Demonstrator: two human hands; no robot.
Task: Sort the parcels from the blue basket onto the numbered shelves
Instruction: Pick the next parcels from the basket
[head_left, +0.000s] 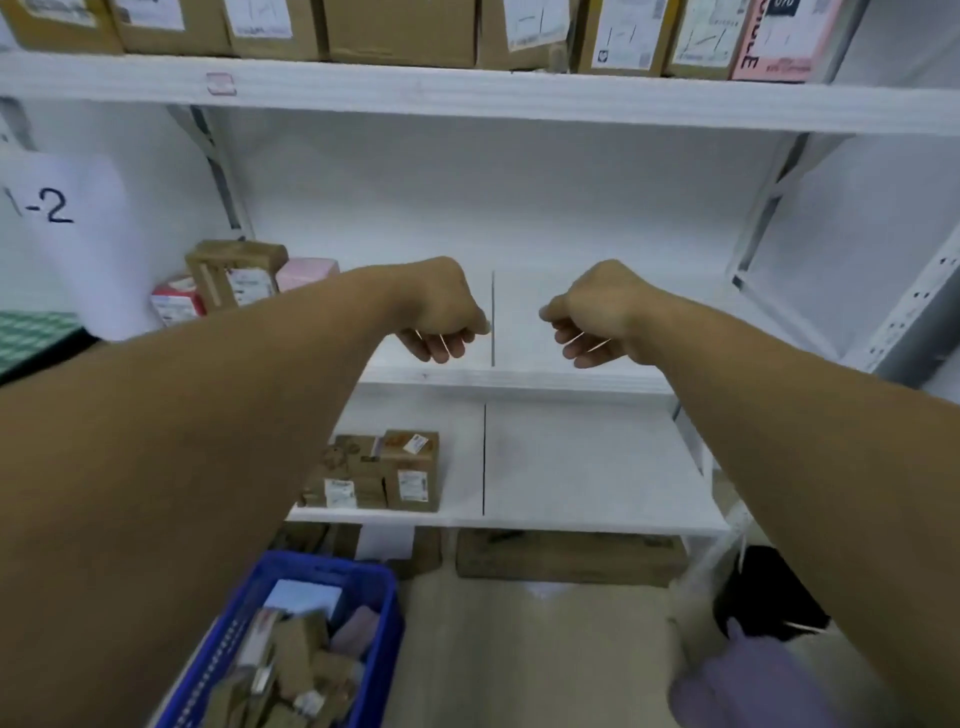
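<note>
You are holding your left hand (441, 317) and right hand (597, 317) out before the middle shelf (519, 382), fingers hanging loosely curled, gripping nothing. Parcels (296, 660) are lying in the blue basket (332, 564) below.

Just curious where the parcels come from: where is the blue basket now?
Head view, lower left: the blue basket sits on the floor under the left forearm, in front of the lowest shelf.

Bright, cool, even light nearly bleaches the white middle shelf (571, 317); soft shadow gathers beneath it toward the floor (519, 654). The whole picture is slightly soft. Above it, print on the boxes (400, 31) smears, and straight edges bow toward the corners.
</note>
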